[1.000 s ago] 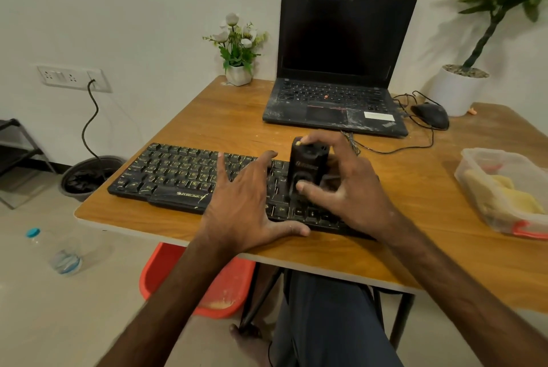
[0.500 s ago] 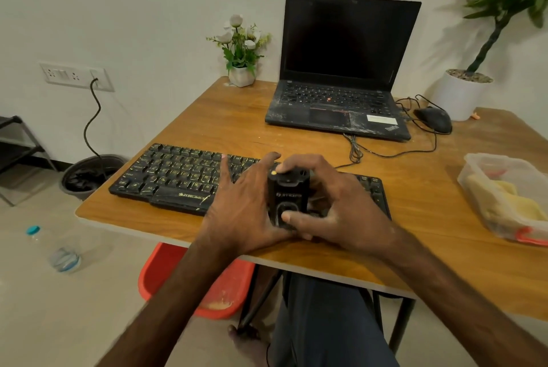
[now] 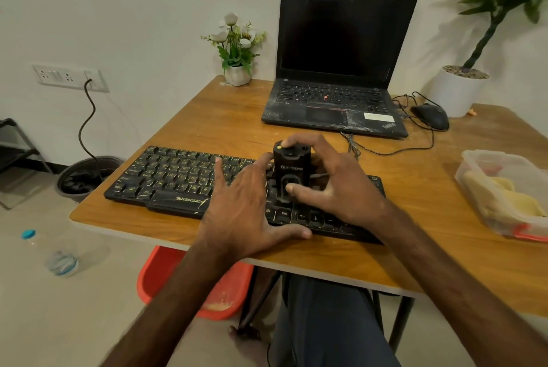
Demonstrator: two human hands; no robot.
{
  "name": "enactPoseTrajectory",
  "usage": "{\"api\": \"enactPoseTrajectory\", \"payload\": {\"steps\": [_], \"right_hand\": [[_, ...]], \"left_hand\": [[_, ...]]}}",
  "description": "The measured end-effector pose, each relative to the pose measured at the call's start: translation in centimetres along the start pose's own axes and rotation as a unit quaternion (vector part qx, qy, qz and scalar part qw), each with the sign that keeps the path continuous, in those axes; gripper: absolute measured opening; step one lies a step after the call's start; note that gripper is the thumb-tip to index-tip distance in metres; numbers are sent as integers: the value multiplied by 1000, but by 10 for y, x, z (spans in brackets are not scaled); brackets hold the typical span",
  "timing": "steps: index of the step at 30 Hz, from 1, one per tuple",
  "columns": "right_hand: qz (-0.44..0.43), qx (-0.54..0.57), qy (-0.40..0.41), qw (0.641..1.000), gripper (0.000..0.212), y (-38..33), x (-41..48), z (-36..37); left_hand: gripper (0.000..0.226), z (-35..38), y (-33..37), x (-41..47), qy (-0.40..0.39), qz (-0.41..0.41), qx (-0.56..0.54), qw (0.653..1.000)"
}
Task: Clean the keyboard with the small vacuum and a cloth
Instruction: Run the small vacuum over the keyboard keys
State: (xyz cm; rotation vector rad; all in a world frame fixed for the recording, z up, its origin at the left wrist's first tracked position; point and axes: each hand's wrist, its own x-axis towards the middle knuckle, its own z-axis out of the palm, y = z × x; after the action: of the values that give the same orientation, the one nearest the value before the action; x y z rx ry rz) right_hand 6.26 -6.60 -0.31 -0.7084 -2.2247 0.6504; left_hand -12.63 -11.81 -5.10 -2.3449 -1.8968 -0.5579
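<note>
A black keyboard (image 3: 178, 180) with yellow specks lies near the table's front edge. A small black vacuum (image 3: 290, 172) stands upright on its right half. My right hand (image 3: 335, 182) grips the vacuum, fingers over its top and thumb on its front. My left hand (image 3: 246, 209) lies flat on the middle keys just left of the vacuum, fingers spread and thumb along the keyboard's front edge. A yellow cloth (image 3: 504, 197) sits inside a clear plastic box at the right.
Behind the keyboard stands an open dusty laptop (image 3: 335, 99), with a black mouse (image 3: 431, 116) and its cable to its right. A small flower pot (image 3: 237, 73) is at the back, a clear plastic box (image 3: 474, 159) at the right edge, a red tub (image 3: 166, 277) under the wooden table (image 3: 207, 117).
The vacuum in my right hand slid toward the keyboard's front edge, then back away and to the right. My left hand stayed flat on the keys.
</note>
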Motion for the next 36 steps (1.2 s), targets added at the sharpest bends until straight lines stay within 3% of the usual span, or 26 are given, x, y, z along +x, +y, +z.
{"api": "enactPoseTrajectory", "payload": {"steps": [3,9,14,21,24,27,29,32,34,36], "right_hand": [[30,-26,49,998,61,7,10,-4],[27,44,32,998,59,-9,-20,3],[78,104,95,987,64,-8,-27,-6],[124,211,31,969,72,-6,-38,-20],[124,170,29,977,71,-6,-35,-20],[121,31,63,990,61,0,-23,-19],[130,11,79,988,60,1,-20,-18],[129,62,27,989,57,-10,-30,-13],[95,27,-16,995,55,-17,-33,-8],[80,-36,-8,996,57,-16,-26,-8]], "left_hand": [[132,-3,2,-3,6,1,-3,1000],[131,1,-2,0,6,12,5,1000],[134,3,15,8,2,-3,43,999],[128,3,15,7,-12,4,28,1000],[126,-1,3,4,-15,10,40,999],[126,-3,-5,1,-22,6,47,999],[124,-4,-5,0,-16,10,46,999],[125,-2,-3,0,-11,12,38,999],[126,-1,-4,0,-3,15,40,999],[126,1,-4,0,6,18,41,999]]}}
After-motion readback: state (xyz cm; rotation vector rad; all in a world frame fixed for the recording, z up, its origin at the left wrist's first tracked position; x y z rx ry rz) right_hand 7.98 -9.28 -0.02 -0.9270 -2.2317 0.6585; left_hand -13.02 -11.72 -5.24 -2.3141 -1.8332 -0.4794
